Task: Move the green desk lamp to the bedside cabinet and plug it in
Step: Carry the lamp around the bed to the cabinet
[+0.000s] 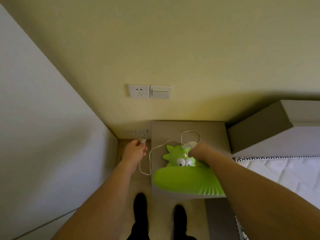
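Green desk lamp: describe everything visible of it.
The glossy green plastic desk lamp stands on the grey bedside cabinet. It has a cartoon face, spikes and a wide ribbed shade toward the camera. The right hand rests on its top. Its white cord loops to the plug held by the left hand.

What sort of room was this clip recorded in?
Most likely a bedroom. A mattress with a headboard sits at right, a bedside cabinet stands against the wall carrying the green lamp, and a wall socket is mounted above.
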`<action>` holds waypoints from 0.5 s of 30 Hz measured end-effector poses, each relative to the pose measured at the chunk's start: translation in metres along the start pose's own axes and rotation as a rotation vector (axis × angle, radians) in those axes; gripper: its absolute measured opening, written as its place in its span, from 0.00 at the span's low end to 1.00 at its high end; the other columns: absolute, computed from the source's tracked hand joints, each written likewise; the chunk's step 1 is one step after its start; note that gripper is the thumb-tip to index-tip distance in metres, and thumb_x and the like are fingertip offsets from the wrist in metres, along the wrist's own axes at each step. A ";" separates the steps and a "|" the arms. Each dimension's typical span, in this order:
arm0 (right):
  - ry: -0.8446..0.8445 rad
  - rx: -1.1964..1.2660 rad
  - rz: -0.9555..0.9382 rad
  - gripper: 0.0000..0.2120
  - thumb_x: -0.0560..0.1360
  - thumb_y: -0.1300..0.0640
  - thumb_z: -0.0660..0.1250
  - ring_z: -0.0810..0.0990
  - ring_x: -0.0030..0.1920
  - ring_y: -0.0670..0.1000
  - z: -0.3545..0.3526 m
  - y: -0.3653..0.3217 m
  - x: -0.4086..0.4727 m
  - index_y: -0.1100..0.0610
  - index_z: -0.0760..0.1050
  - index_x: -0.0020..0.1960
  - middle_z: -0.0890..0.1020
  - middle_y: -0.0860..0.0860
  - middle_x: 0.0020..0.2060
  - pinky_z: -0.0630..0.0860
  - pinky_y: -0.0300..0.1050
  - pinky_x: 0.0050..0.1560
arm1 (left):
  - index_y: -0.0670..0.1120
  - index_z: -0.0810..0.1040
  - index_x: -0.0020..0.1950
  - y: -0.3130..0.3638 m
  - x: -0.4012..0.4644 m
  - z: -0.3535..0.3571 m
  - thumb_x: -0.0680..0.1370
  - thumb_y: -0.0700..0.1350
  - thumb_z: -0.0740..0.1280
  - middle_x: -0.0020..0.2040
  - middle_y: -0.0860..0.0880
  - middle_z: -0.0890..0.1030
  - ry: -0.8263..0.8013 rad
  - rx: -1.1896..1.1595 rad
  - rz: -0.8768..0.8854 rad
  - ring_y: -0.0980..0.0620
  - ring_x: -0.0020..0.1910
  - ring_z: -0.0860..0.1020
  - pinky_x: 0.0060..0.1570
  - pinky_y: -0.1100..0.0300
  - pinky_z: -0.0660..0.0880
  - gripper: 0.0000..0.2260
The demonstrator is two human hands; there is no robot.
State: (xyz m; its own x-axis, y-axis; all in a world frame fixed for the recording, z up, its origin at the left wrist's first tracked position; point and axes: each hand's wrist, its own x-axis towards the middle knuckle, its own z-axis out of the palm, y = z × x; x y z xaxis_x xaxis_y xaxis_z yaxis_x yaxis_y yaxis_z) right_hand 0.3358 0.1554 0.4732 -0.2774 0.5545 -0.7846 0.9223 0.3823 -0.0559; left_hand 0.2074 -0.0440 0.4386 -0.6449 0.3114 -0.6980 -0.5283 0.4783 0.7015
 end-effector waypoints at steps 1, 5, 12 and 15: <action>0.018 -0.009 -0.005 0.19 0.74 0.56 0.65 0.78 0.60 0.57 0.000 -0.002 -0.001 0.63 0.74 0.62 0.78 0.59 0.61 0.73 0.44 0.50 | 0.48 0.76 0.53 0.001 -0.004 0.001 0.81 0.44 0.60 0.46 0.49 0.80 0.007 0.021 0.003 0.52 0.45 0.79 0.36 0.63 0.71 0.06; 0.046 0.030 0.007 0.18 0.75 0.56 0.63 0.78 0.59 0.56 0.001 -0.005 -0.011 0.63 0.74 0.62 0.79 0.59 0.61 0.75 0.45 0.51 | 0.47 0.77 0.48 0.010 -0.016 0.010 0.81 0.44 0.60 0.44 0.48 0.81 -0.001 0.051 0.056 0.49 0.44 0.79 0.44 0.57 0.77 0.07; 0.066 0.205 0.027 0.03 0.74 0.62 0.59 0.76 0.49 0.56 0.008 0.024 -0.039 0.60 0.71 0.44 0.75 0.55 0.44 0.69 0.42 0.40 | 0.51 0.75 0.39 0.035 -0.040 0.029 0.81 0.46 0.60 0.41 0.45 0.80 -0.020 0.195 0.189 0.45 0.42 0.78 0.47 0.49 0.76 0.11; 0.113 0.302 0.047 0.05 0.74 0.62 0.59 0.74 0.46 0.55 0.000 0.042 -0.052 0.61 0.72 0.48 0.74 0.55 0.44 0.69 0.43 0.41 | 0.51 0.74 0.39 0.054 -0.051 0.046 0.81 0.45 0.59 0.43 0.44 0.80 -0.018 0.218 0.220 0.46 0.42 0.78 0.49 0.49 0.76 0.11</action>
State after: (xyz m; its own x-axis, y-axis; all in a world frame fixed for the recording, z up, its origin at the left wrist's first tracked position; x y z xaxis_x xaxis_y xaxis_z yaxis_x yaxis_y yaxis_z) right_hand 0.3892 0.1428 0.5121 -0.2451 0.6513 -0.7181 0.9683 0.1271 -0.2151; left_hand 0.2373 0.0039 0.5048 -0.7196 0.4407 -0.5366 -0.2449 0.5620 0.7901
